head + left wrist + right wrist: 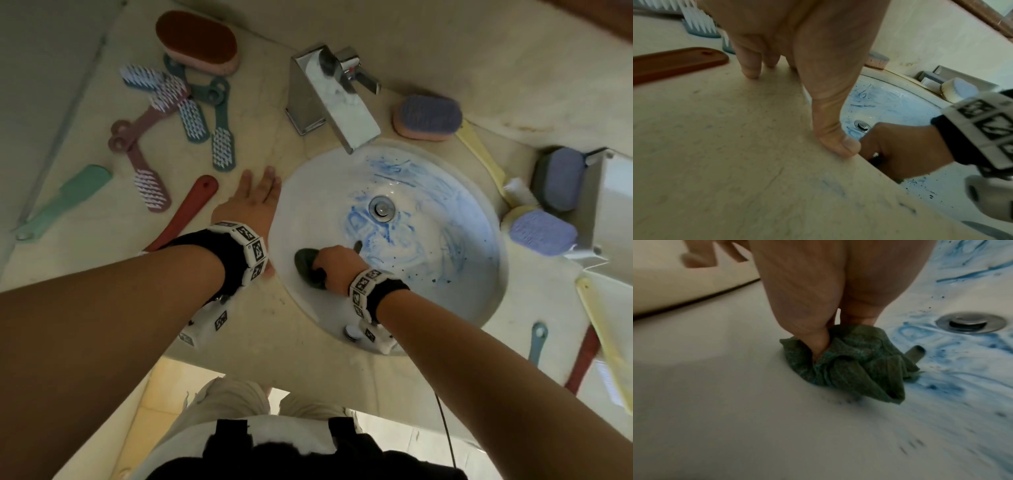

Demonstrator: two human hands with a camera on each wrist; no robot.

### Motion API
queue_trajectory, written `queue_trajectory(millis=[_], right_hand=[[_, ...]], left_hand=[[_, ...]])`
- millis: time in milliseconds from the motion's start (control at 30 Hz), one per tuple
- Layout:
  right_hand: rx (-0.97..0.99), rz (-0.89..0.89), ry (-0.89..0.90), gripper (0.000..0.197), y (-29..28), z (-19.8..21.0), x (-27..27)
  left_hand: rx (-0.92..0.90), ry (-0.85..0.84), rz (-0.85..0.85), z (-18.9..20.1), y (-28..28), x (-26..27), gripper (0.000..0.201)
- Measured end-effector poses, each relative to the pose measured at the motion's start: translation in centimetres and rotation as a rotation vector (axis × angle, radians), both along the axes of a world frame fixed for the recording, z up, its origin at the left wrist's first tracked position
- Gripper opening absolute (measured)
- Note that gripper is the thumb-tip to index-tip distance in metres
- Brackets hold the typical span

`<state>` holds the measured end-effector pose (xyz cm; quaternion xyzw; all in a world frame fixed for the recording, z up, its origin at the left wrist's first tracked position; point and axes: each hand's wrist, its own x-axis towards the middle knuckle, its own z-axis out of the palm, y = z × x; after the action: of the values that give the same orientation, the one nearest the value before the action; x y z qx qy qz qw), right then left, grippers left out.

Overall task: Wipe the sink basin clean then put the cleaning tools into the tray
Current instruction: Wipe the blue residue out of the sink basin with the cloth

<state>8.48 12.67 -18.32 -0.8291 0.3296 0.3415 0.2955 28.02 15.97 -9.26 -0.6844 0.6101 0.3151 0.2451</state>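
The white sink basin point(445, 291) is smeared with blue streaks around its drain point(382, 208); its near-left part looks clean. My right hand point(337, 265) is down in that near-left part and grips a bunched dark green cloth point(306, 267), pressing it on the basin wall. In the right wrist view the fingers point(818, 337) dig into the cloth point(855, 360) just left of the blue smears. My left hand point(253, 198) lies flat with straight fingers on the beige counter at the sink's left rim, its thumb point(838, 146) at the edge. A pale tray point(613, 198) stands at the right.
A chrome faucet point(329, 99) overhangs the far rim. Several brushes point(191, 120), a red handle point(191, 209), a green brush point(65, 202) and an orange sponge point(197, 41) lie on the left counter. Purple sponges point(428, 118) and a yellow-handled brush point(483, 154) sit right of the sink.
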Motion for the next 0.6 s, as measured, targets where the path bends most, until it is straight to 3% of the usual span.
queue_trajectory(millis=[133,267,400,600], right_hand=[[0.033,0.106,0.126,0.027,0.4,0.6,-4.9],[0.033,0.085,0.182,0.030,-0.1,1.5,-7.3],[0.031,0.085,0.180,0.023,-0.4,1.7,-4.8],[-0.017,-0.052,-0.010,0.029,-1.0,1.3,1.9]], left_hand=[[0.002,-0.004,-0.004,0.2,0.1,0.0,0.157],[-0.007,-0.022,-0.016,0.3,0.1,-0.1,0.155],[-0.019,-0.021,-0.020,0.0,0.2,0.0,0.158],[-0.035,-0.037,-0.032,-0.4,0.1,0.0,0.160]])
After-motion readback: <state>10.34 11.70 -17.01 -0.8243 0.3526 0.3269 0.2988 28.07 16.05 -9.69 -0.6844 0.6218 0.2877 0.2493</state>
